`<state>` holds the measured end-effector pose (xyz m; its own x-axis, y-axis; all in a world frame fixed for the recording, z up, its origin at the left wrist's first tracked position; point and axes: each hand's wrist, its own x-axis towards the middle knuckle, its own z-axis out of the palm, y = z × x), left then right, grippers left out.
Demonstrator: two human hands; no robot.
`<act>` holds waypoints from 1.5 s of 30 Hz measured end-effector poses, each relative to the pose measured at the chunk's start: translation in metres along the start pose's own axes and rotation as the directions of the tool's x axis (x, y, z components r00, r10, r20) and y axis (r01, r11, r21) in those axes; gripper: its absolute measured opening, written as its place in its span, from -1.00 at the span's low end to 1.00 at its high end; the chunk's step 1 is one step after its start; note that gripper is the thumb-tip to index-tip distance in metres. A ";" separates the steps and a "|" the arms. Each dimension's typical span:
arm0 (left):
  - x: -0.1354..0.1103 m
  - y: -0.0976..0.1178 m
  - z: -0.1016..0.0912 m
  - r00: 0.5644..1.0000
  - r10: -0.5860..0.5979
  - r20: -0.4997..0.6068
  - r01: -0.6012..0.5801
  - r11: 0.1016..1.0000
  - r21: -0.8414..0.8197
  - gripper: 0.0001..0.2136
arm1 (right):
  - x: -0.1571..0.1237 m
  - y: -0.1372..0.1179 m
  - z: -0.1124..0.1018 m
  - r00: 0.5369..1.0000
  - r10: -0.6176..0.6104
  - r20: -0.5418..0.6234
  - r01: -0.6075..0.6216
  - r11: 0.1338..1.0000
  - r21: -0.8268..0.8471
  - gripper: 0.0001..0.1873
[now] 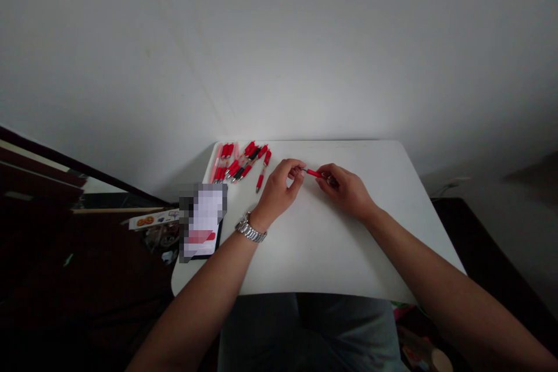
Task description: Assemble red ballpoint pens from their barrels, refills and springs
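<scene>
A red pen (313, 172) is held between both hands over the white table (331, 244). My left hand (279, 189), with a metal watch on its wrist, pinches the pen's left end with curled fingers. My right hand (344, 189) grips the pen's right end, fingers closed around it. Several more red pens (239, 164) lie in a loose row at the table's far left corner, just left of my left hand.
A blurred-out card or small box (203, 221) lies at the table's left edge. A white wall rises right behind the table. Dark furniture and clutter fill the left side; dark floor lies to the right. My legs show under the near edge.
</scene>
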<state>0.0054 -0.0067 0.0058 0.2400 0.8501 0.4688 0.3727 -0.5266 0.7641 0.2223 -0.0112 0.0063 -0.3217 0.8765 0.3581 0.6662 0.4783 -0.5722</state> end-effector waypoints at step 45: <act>0.001 -0.003 0.001 0.998 -0.061 0.016 0.062 0.995 -0.074 -0.83 | 0.001 -0.004 -0.003 0.997 -0.080 -0.009 0.080 0.997 0.016 -0.68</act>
<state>0.0056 -0.0040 0.0037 0.2312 0.8805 0.4139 0.3194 -0.4705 0.8226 0.2214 -0.0127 0.0107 -0.3682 0.8348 0.4093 0.6274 0.5480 -0.5532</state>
